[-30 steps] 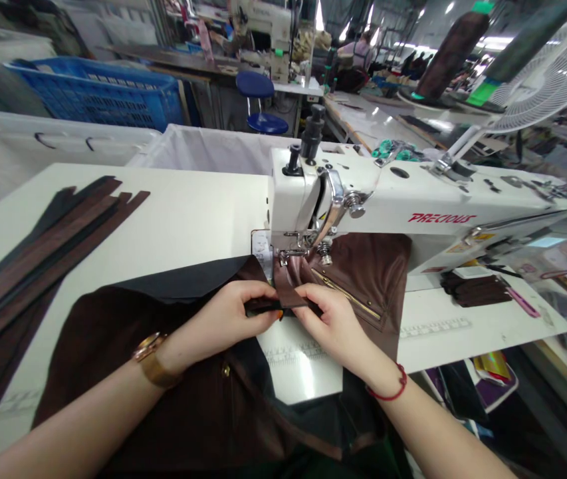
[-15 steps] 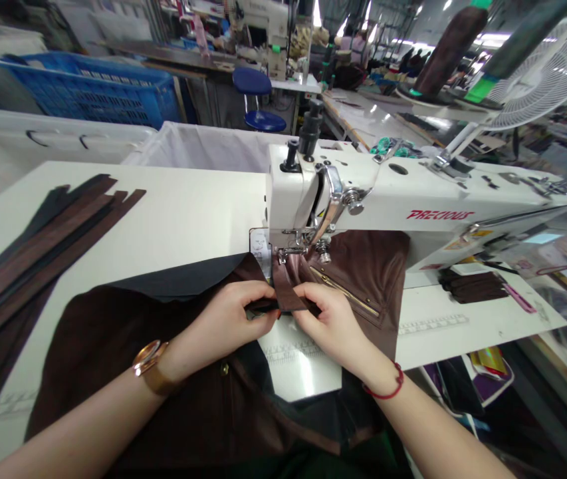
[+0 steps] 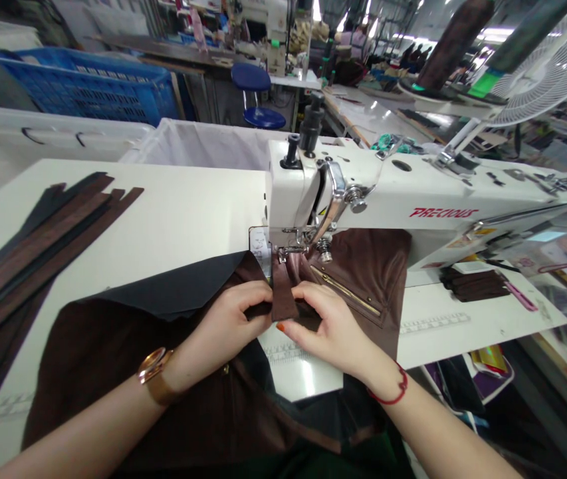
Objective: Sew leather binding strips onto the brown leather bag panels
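A brown leather garment piece [image 3: 78,359] with dark lining [image 3: 178,286] lies across the sewing machine table and passes under the machine head. A short brown strip [image 3: 284,296] hangs toward me from the presser foot [image 3: 290,253]. My left hand [image 3: 238,316] is closed at the strip's left side, gripping the leather edge; its fingertips are partly hidden. On the strip's right, my right hand [image 3: 330,326] has its thumb and index finger apart. Its thumb tip is by the strip's lower end, and its index touches the right edge. A brass zipper [image 3: 345,291] shows behind it.
Long brown and black strips [image 3: 38,246] lie on the table [image 3: 178,206] at the left. The white sewing machine [image 3: 387,193] spans the right. A brown bundle [image 3: 475,283] rests under its arm. Behind stand a white bin [image 3: 203,143] and a blue crate [image 3: 94,86].
The strip's end, earlier turned to the right between my hands, now hangs straight toward me. My right thumb has moved away from its index finger and lower. The left hand stays nearly in place.
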The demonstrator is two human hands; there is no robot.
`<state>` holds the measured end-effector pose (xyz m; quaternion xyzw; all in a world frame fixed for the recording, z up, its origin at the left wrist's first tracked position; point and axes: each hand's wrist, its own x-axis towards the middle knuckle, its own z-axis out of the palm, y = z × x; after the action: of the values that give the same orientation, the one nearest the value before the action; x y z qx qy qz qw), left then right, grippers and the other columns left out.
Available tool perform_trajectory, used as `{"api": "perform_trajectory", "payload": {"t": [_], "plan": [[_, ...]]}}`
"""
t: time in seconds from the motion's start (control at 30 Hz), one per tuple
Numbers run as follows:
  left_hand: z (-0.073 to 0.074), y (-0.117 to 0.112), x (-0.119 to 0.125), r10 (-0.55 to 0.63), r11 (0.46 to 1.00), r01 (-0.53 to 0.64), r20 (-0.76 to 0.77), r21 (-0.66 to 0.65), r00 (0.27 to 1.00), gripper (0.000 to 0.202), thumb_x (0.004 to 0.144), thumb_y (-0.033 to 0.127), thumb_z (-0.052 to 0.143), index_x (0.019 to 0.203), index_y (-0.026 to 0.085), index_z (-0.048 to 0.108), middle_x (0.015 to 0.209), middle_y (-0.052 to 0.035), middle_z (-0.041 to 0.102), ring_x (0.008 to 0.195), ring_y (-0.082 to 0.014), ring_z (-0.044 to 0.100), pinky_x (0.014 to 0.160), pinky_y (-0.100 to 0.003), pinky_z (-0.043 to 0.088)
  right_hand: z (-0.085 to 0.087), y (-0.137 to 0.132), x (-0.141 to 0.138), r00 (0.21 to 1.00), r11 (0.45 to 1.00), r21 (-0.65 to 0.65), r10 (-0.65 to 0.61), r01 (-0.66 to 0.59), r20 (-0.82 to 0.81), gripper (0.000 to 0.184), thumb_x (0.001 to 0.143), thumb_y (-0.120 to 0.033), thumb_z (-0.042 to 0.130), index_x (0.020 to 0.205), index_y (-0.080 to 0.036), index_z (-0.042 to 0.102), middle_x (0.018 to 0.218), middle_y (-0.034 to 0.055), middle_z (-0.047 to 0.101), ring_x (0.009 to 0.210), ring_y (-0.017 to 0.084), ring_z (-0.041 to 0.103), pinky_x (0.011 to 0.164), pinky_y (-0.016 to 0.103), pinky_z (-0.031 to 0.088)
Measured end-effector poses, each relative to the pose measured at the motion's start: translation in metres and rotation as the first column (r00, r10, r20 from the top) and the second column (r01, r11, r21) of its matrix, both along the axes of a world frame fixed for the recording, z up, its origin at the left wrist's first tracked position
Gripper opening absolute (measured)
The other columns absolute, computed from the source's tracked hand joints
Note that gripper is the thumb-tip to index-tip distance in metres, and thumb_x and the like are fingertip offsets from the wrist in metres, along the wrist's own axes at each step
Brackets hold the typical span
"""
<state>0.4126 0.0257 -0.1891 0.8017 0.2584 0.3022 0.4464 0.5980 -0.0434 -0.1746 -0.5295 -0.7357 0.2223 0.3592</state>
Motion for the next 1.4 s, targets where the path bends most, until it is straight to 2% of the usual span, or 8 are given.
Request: {"api": "perform_trajectory", "payload": {"t": [0.23, 0.4, 0.5, 0.6, 0.73, 0.97, 1.23, 1.4], "plan": [[0.000, -0.005, -0.003, 0.022, 0.985, -0.005, -0.094, 0.173, 0.995, 0.011, 0.081, 0.008, 0.060, 0.086, 0.016, 0.065, 0.086, -0.0032, 0.064, 0.084, -0.0168, 0.059, 0.078, -0.028, 0.047, 0.000, -0.003, 0.000, 0.996, 0.994, 0.098, 0.055, -0.047, -0.076, 0.012, 0.091, -0.018, 0.055, 0.087, -0.018, 0.066, 0.085, 0.0049, 0.066, 0.081, 0.017, 0.059, 0.074, 0.029, 0.046], [-0.007, -0.012, -0.002, 0.067, 0.913, 0.042, -0.251, 0.406, 0.966, 0.009, 0.086, 0.013, 0.056, 0.084, 0.015, 0.065, 0.089, -0.0069, 0.064, 0.083, -0.0203, 0.058, 0.074, -0.033, 0.048, 0.006, -0.006, 0.001, 0.990, 0.997, -0.033, 0.069, -0.074, -0.121, 0.013, 0.087, -0.014, 0.057, 0.079, -0.018, 0.065, 0.082, 0.0028, 0.063, 0.078, 0.015, 0.059, 0.070, 0.026, 0.047], [-0.014, -0.017, -0.007, 0.022, 0.870, 0.147, -0.333, 0.471, 0.943, 0.013, 0.089, 0.016, 0.054, 0.085, 0.017, 0.067, 0.096, -0.0076, 0.065, 0.087, -0.0205, 0.059, 0.074, -0.032, 0.051, -0.002, -0.009, 0.004, 0.992, 0.989, -0.072, 0.126, -0.125, 0.008, 0.012, 0.086, -0.014, 0.061, 0.075, -0.018, 0.065, 0.080, 0.0013, 0.062, 0.076, 0.014, 0.058, 0.071, 0.026, 0.045], [-0.018, -0.022, -0.020, -0.071, 0.846, 0.284, -0.432, 0.452, 0.899, 0.020, 0.090, 0.016, 0.050, 0.101, 0.020, 0.067, 0.112, -0.0093, 0.063, 0.104, -0.0222, 0.058, 0.092, -0.038, 0.049, -0.014, -0.018, 0.007, 0.957, 0.988, -0.017, 0.153, -0.153, 0.247, 0.017, 0.087, -0.017, 0.061, 0.071, -0.018, 0.063, 0.082, 0.0022, 0.062, 0.076, 0.015, 0.055, 0.072, 0.029, 0.043], [-0.019, -0.022, -0.041, -0.136, 0.784, 0.419, -0.532, 0.458, 0.836, 0.044, 0.090, 0.026, 0.052, 0.134, 0.023, 0.049, 0.139, -0.0117, 0.050, 0.131, -0.0286, 0.042, 0.114, -0.057, 0.023, -0.018, -0.037, 0.011, 0.866, 0.980, -0.029, 0.186, -0.195, 0.464, 0.014, 0.094, -0.025, 0.053, 0.092, -0.019, 0.066, 0.102, 0.0068, 0.063, 0.092, 0.019, 0.055, 0.078, 0.033, 0.042], [-0.018, 0.006, -0.045, -0.327, 0.682, 0.609, -0.577, 0.404, 0.748, 0.058, 0.089, 0.037, 0.056, 0.143, 0.028, 0.038, 0.145, -0.0077, 0.047, 0.139, -0.0274, 0.032, 0.118, -0.053, 0.007, -0.016, -0.055, 0.012, 0.820, 0.977, -0.065, 0.206, -0.204, 0.535, 0.024, 0.095, -0.027, 0.051, 0.117, -0.018, 0.058, 0.123, 0.0084, 0.059, 0.109, 0.022, 0.052, 0.090, 0.038, 0.042], [-0.008, -0.015, -0.041, -0.220, 0.775, 0.517, -0.610, 0.364, 0.761, 0.058, 0.091, 0.045, 0.053, 0.144, 0.027, 0.036, 0.143, -0.0066, 0.049, 0.139, -0.0276, 0.033, 0.118, -0.055, 0.000, -0.020, -0.057, 0.010, 0.826, 0.979, -0.034, 0.188, -0.201, 0.532, 0.025, 0.094, -0.024, 0.051, 0.117, -0.017, 0.057, 0.124, 0.0090, 0.059, 0.109, 0.024, 0.053, 0.089, 0.040, 0.045], [-0.012, -0.012, -0.043, -0.251, 0.742, 0.504, -0.514, 0.442, 0.820, 0.050, 0.090, 0.043, 0.057, 0.135, 0.023, 0.049, 0.137, -0.0074, 0.055, 0.138, -0.0282, 0.035, 0.119, -0.054, 0.005, -0.023, -0.059, 0.007, 0.903, 0.995, 0.016, 0.082, -0.098, 0.423, 0.031, 0.090, -0.027, 0.057, 0.119, -0.015, 0.054, 0.123, 0.0120, 0.059, 0.109, 0.025, 0.055, 0.091, 0.041, 0.047]]}}
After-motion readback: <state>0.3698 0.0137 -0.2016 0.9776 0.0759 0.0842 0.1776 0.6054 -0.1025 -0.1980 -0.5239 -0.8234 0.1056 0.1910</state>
